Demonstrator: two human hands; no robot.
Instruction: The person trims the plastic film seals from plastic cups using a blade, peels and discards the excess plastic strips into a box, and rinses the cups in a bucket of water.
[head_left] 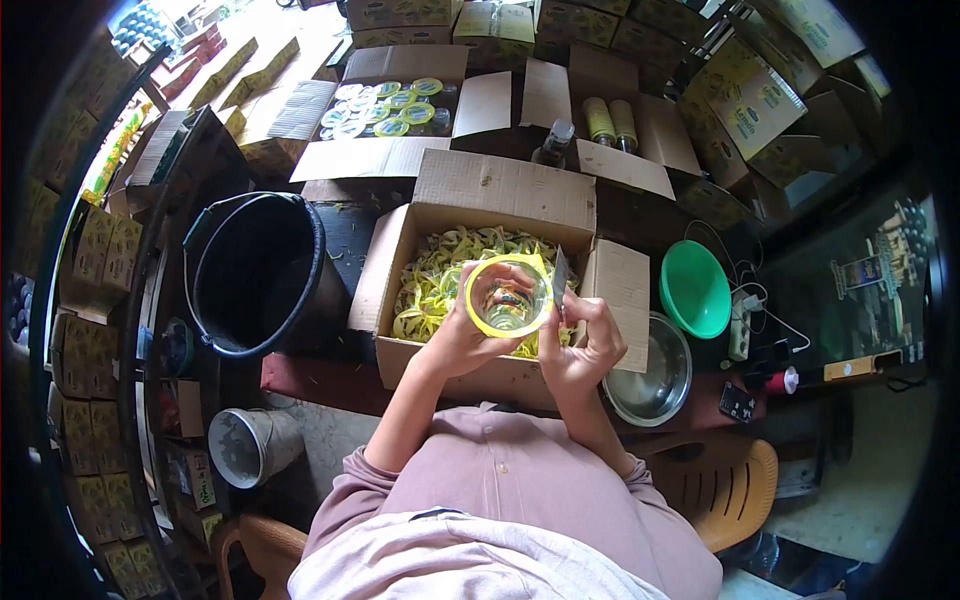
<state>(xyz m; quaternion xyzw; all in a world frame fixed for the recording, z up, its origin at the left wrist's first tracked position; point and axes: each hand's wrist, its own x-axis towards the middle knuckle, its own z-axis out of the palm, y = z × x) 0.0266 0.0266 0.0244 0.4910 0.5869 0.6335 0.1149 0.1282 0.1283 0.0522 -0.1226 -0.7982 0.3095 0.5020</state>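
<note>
My left hand [445, 345] is wrapped around a clear cup [508, 315] with a bright yellow rim, its mouth tilted up towards me. At the cup's right side, my right hand [585, 345] is closed on a thin greyish blade-like piece [561, 275], which stands up beside the yellow rim. Its handle, if any, is hidden by the fingers. Both hands are above an open cardboard box [505, 190] filled with yellow and whitish strips of trimmings [430, 290].
A black bucket [325, 290] stands left of the box; a grey bucket [280, 440] is lower down. On the right are a green bowl [697, 290], metal bowl [650, 385] and power strip [740, 330]. Behind, an open carton [350, 158] holds yellow-lidded cups near a bottle [551, 148].
</note>
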